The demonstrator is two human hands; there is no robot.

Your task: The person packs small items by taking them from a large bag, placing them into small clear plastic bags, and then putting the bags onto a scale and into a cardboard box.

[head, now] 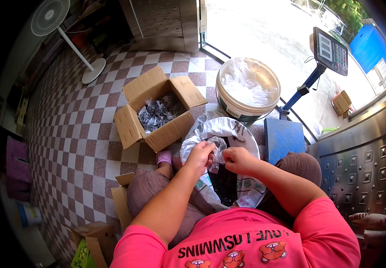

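Note:
A small clear plastic bag [219, 149] is stretched between my two hands over the mouth of a white woven sack [209, 125]. My left hand [200, 155] pinches the bag's left side between thumb and fingers. On its right side my right hand [239, 158] has curled fingers gripping the edge; the fingertips are partly hidden. The sack stands between my knees with its rim folded outward and bears printing. Small dark pieces [224, 189] fill it, too shadowed to name.
Ahead left, an open cardboard box [166, 134] holds filled clear bags [156, 114] with dark contents. A round plastic bucket [243, 110] holds crumpled plastic bags [246, 85]. To the right are a blue platform scale [284, 139] and a metal door [357, 171]. A white fan [94, 72] stands far left.

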